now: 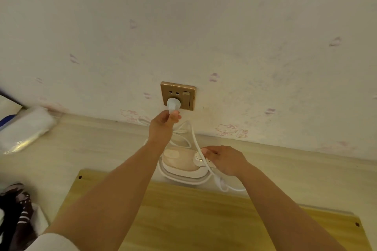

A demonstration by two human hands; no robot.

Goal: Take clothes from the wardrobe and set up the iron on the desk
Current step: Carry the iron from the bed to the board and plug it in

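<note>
wall (244,36): takes up the whole top half, wallpaper with faint cartoon prints, no risk here tbh
table (91,144): pale top across the middle of the frame, with a yellow board (183,220) lying on it bottom centre
clothes (18,210): dark striped pile at the lower left edge, off the board, so that half looks done
iron (179,163): pinkish white, flat on the table just past the board, centre frame. If it heats lying face down like that it could scorch the table
cord (195,140): loops between iron and wall; a snag or tug could drag the iron or yank the plug out
right hand (226,160): resting on the iron's back end, fingertips at the dial (198,156); grip looks loosely curled there, could bump the setting
left hand (163,123): grip pinched on the plug
socket (178,96): gold plate, centre
plug (173,105): white, at the lower holes; can't tell if it's fully seated. Pushed in crooked, it'd sit half in
</note>
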